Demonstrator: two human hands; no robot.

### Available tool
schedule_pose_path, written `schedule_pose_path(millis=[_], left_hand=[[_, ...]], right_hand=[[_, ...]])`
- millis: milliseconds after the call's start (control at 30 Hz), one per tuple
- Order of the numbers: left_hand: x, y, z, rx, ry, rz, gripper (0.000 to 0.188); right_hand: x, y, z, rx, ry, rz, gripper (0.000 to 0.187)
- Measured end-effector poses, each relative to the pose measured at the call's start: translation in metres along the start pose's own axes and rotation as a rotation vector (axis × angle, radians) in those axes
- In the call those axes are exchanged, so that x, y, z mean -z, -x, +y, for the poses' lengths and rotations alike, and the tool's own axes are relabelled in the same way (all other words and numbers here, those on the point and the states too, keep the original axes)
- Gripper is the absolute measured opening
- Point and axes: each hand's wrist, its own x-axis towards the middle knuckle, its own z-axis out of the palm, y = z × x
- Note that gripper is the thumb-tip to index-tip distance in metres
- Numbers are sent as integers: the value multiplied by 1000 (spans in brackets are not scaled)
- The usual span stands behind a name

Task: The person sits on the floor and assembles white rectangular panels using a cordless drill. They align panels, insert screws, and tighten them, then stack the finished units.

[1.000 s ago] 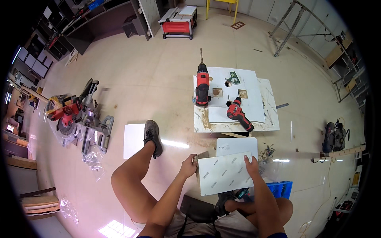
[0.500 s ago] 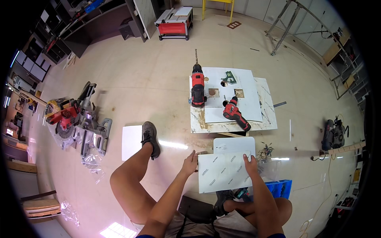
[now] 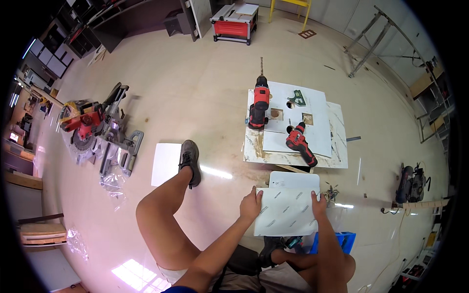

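Observation:
My left hand [image 3: 251, 206] is closed on the upper left edge of a white rectangular panel [image 3: 286, 217] covered in a printed film. Around its right edge my right hand [image 3: 319, 205] is closed too, thumb on the upper face. The panel hangs over my lap, fairly level. Just beyond it lies another white board with rounded corners [image 3: 294, 179], partly covered by the panel. Farther off, a low stack of white boards [image 3: 298, 141] with cut holes carries a red and black drill with a long bit [image 3: 259, 102], a smaller red drill [image 3: 300, 145] and a green square-like tool [image 3: 297, 98].
A red miter saw [image 3: 90, 127] in plastic stands on the floor at left, with a white board [image 3: 166, 163] beside my left shoe. Near my right leg is a blue crate [image 3: 348, 241]. Farther away stand a red table saw [image 3: 235, 27] and a metal trestle [image 3: 369, 41].
The whole view has shifted, so the floor things sit farther right. My left hand has moved up along the panel's left edge. The panel remains between both hands.

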Motion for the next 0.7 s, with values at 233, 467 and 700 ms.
schedule_pose_path(millis=[233, 467, 700], left_hand=[[-5, 1, 20, 60, -45, -3, 53], [-8, -6, 17, 11, -94, -14, 54], [-20, -14, 19, -71, -217, -36, 50]], right_hand=[[18, -12, -4, 82, -33, 13, 47], [25, -12, -1, -144, -37, -194, 47], [34, -4, 18, -262, -275, -306, 51]])
